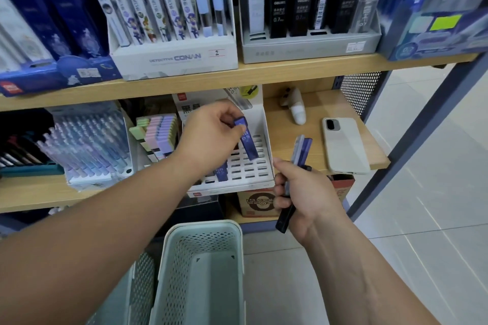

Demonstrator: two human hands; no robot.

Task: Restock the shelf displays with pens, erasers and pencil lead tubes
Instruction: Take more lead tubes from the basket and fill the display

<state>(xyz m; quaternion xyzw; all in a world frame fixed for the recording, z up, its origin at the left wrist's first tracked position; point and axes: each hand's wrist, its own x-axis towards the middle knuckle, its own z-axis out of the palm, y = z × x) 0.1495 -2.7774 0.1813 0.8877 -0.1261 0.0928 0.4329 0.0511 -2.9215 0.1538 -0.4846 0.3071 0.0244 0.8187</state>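
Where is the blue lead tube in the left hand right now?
Head view, centre: the left hand pinches the blue lead tube above the white slotted display on the lower shelf, just right of the pastel erasers.

Left hand (pixel 211 134) pinches a blue lead tube (pixel 247 141) over the white slotted display (pixel 260 174); right hand (pixel 303 192) holds more tubes (pixel 301 150)

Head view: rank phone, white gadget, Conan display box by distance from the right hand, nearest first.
From the right hand, which grips lead tubes:
1. Phone, just beyond and right, on the shelf's front edge.
2. White gadget, farther back on the same shelf.
3. Conan display box, shelf above, far left.
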